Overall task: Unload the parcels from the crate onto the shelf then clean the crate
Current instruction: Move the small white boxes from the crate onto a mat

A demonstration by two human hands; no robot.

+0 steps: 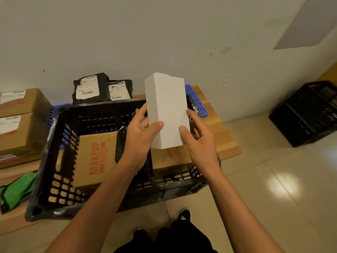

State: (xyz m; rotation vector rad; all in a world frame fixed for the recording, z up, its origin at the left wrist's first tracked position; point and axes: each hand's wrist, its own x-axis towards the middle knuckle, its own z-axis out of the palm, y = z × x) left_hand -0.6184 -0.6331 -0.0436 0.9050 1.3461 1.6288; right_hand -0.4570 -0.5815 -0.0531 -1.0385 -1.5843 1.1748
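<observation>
A plain white box (166, 106) is held upright above the black plastic crate (60, 161). My left hand (140, 136) grips its lower left side and my right hand (197, 141) grips its lower right side. Inside the crate lie a brown carton printed MAKEUP (94, 157), a black wrapped parcel (121, 143) partly behind my left wrist, and another brown carton (173, 159) under my right hand. The crate sits on a low wooden shelf (220, 136).
Two black label-bearing parcels (96, 88) lean on the wall behind the crate, over a blue plastic piece (198, 105). Stacked brown cartons (20, 121) stand at left. A green cloth (16, 189) lies front left. A second black crate (306, 114) sits on the tiled floor at right.
</observation>
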